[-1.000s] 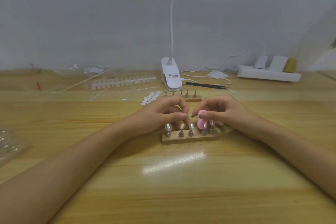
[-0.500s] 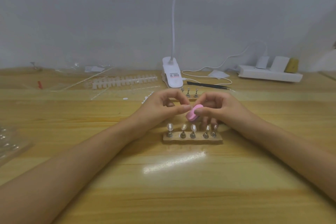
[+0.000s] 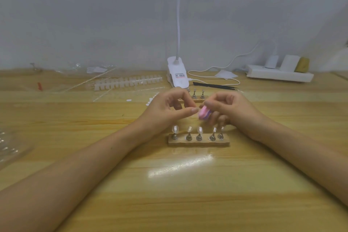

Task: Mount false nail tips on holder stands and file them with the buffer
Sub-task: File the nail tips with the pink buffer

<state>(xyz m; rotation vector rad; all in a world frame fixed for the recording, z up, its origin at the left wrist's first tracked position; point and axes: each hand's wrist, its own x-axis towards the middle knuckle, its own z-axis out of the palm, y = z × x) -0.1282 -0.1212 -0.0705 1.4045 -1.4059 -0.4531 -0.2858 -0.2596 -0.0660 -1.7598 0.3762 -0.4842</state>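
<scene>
**A:** Where is the small oval pink buffer (image 3: 204, 114)?

**B:** Just above the centre of the frame, lifted off the pale wooden surface (image 3: 169, 194). The right hand (image 3: 231, 109) has it in its grip, with the index finger curled over the top and the other fingers tucked underneath. The buffer is blurred.

**A:** And the left hand (image 3: 163, 112)?

**B:** Close beside it. Its fingers are curled and the thumb stretches out, its tip right at the buffer's edge. Whether that grip pinches anything I cannot tell, because the spot between thumb and fingers is hidden.

**A:** What about the nail tips?

**B:** Five clear false nail tips (image 3: 199, 129) sit on small metal holder stands (image 3: 199, 137). The stands are set in a row in a narrow wooden base block (image 3: 198, 143), just below the hands in the frame. Some stand upright, some tilt.

**A:** What lies further up?

**B:** A second wooden block (image 3: 199, 100) peeks out above the hands, with two metal stands showing. Behind it, top centre, stands a white clip lamp (image 3: 178, 77) with a bendy neck. Black tweezers (image 3: 214, 85) lie just to its right, and a white power strip (image 3: 278, 76) is in the upper right. In the upper left lies a white strip of unmounted tips (image 3: 128, 82), with small white oval pieces (image 3: 150, 100) near the left hand. Crumpled clear plastic (image 3: 9, 147) sits at the left edge.
</scene>
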